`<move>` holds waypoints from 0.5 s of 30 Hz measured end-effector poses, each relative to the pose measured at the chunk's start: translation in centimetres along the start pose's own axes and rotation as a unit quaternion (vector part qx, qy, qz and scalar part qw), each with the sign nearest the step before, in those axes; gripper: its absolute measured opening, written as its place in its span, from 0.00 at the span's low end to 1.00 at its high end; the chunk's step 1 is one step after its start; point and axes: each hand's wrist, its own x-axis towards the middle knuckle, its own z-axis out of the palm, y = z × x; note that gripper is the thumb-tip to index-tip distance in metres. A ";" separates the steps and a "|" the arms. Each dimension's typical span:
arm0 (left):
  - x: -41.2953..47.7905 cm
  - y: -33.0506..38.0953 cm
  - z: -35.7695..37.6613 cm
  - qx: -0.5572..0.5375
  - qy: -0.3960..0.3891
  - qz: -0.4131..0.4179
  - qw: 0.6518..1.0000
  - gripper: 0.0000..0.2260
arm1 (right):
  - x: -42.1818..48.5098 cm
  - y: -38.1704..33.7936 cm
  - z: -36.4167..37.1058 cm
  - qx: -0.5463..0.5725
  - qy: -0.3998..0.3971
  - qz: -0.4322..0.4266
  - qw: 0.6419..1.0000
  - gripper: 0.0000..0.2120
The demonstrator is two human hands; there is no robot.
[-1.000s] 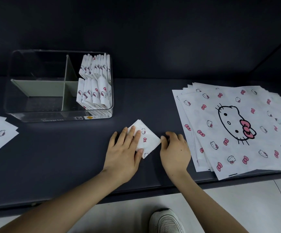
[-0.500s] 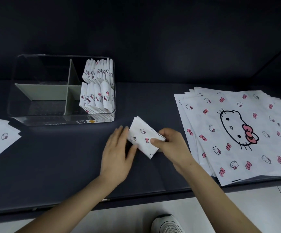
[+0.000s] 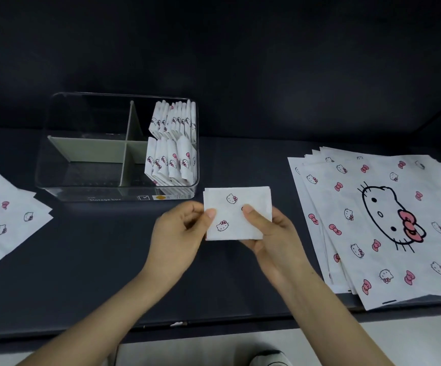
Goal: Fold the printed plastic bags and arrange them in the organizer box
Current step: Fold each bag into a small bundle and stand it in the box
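A folded white bag [image 3: 236,211] printed with small cat faces is held up off the dark table, just in front of the organizer box. My left hand [image 3: 179,233] pinches its left edge and my right hand [image 3: 272,233] pinches its right side, thumbs on top. The clear organizer box [image 3: 87,191] has grey dividers. Its two right compartments hold several folded bags [image 3: 173,154] standing upright; the left compartments hold nothing. A stack of flat unfolded bags [image 3: 388,223] lies at the right.
More flat printed bags [image 3: 0,215] lie at the left edge of the table. The table's front edge [image 3: 214,323] runs just below my forearms, with pale floor and a shoe tip [image 3: 269,359] beneath. A dark wall stands behind the box.
The folded bag was pressed flat on the table under my left hand; both hands have lifted it and turned it square, and now pinch it by either side.
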 end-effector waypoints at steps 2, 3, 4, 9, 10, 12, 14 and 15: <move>1.5 -0.3 -1.6 0.179 0.053 0.171 0.967 0.12 | 0.5 -0.7 0.6 -0.073 0.042 -0.059 0.995 0.07; 2.7 -0.5 -2.4 0.269 0.070 0.261 0.924 0.14 | 0.8 -1.0 0.8 -0.106 0.065 -0.082 0.989 0.06; 4.1 -0.8 -3.2 0.342 0.064 0.328 0.878 0.16 | 1.2 -1.4 1.0 -0.136 0.083 -0.101 0.982 0.06; 9.8 -2.3 -6.2 0.510 -0.040 0.394 0.764 0.18 | 3.2 -2.4 3.3 -0.241 0.110 -0.179 0.947 0.09; 10.1 -2.6 -6.7 0.519 -0.042 0.381 0.764 0.18 | 3.5 -2.5 4.0 -0.259 0.107 -0.194 0.940 0.10; 10.0 -2.9 -7.6 0.521 -0.033 0.349 0.778 0.19 | 4.4 -2.8 5.5 -0.298 0.100 -0.219 0.924 0.10; 9.6 -3.3 -8.1 0.513 -0.018 0.334 0.791 0.20 | 5.4 -2.9 7.1 -0.332 0.095 -0.237 0.908 0.08; 9.5 -3.5 -8.3 0.510 -0.015 0.329 0.795 0.20 | 5.9 -2.9 8.0 -0.352 0.095 -0.246 0.898 0.07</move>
